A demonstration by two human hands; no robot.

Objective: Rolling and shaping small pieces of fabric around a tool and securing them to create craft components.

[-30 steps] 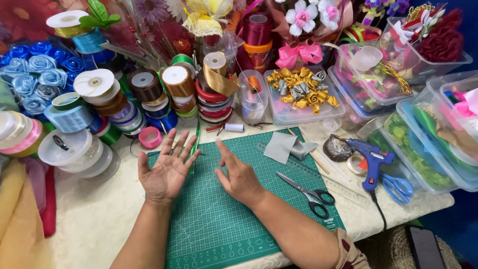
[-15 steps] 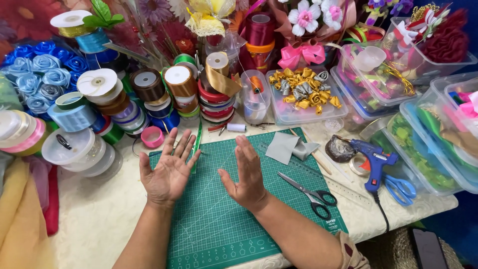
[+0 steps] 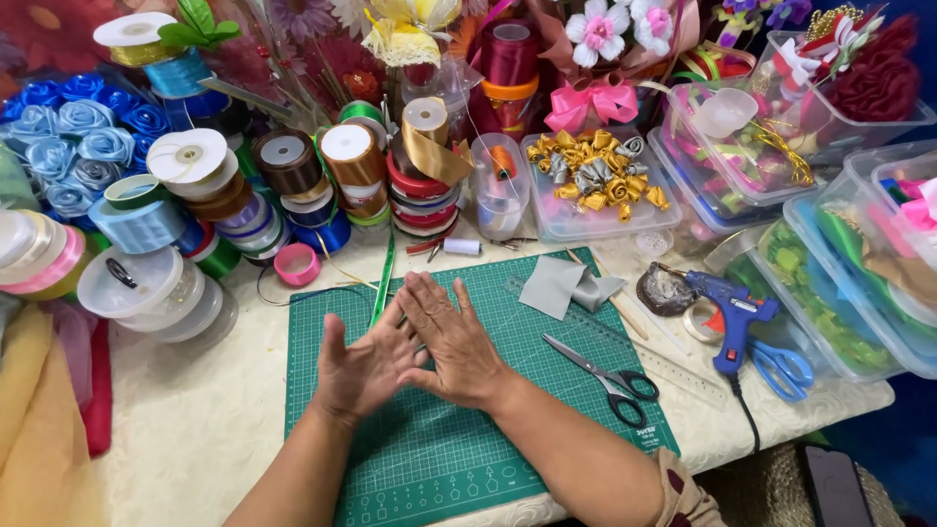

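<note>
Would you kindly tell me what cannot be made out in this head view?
- Left hand: its fingertips, covered by the right hand.
- Cutting mat: the grid beneath both hands.
- Clear tubs: cut off by the right edge.
- Dark flat object: cropped at the bottom edge, kind unclear.

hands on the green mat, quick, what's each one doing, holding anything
Left hand: open, palm up, holding nothing, above the green cutting mat.
Right hand: open, fingers spread, empty, overlapping the left hand's fingers.
</note>
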